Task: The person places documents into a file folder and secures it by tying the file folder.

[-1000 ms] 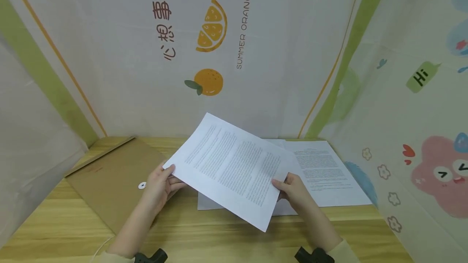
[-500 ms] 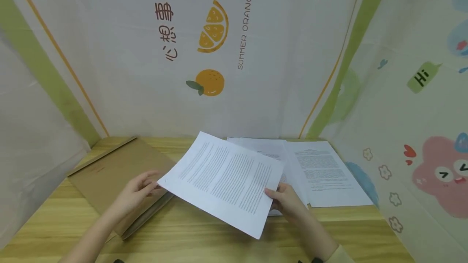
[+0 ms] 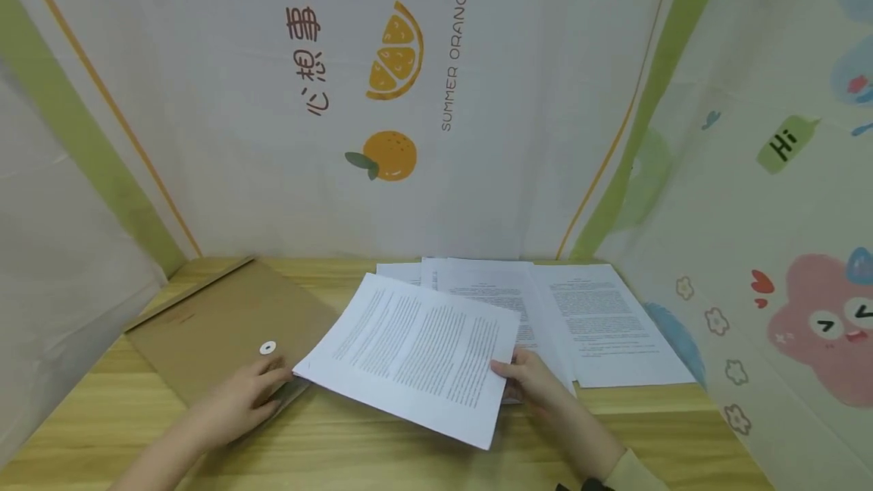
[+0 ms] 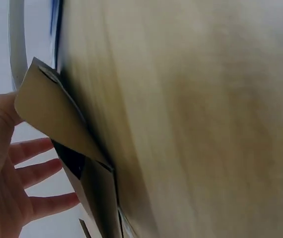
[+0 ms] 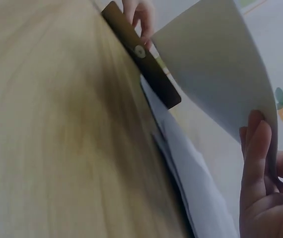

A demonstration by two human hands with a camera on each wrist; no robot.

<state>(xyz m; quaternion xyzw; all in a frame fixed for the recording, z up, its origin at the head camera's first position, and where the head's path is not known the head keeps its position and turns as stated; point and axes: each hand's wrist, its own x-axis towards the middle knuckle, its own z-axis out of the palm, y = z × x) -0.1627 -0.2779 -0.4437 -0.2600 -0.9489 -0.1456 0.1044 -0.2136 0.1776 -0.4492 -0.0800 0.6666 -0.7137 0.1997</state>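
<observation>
My right hand (image 3: pixel 535 381) pinches printed paper (image 3: pixel 419 351) at its right edge, thumb on top, and holds it tilted above the table. In the right wrist view, the fingers (image 5: pixel 255 153) lie against the underside of this paper. A brown paper document envelope (image 3: pixel 198 332) with a white round button (image 3: pixel 268 348) lies at the left. Over its near right edge is my left hand (image 3: pixel 235 400). The left wrist view shows that hand's fingers spread and fairly straight beside the envelope's raised flap (image 4: pixel 52 106), the thumb partly hidden behind it.
More printed sheets (image 3: pixel 614 324) lie overlapping on the wooden table (image 3: pixel 382 461), behind and right of the held paper. A printed cloth (image 3: pixel 518 97) hangs along the table's back, with others at both sides.
My left hand has let go of the paper's left corner and moved left and down to the envelope. The paper, still in my right hand, has come lower.
</observation>
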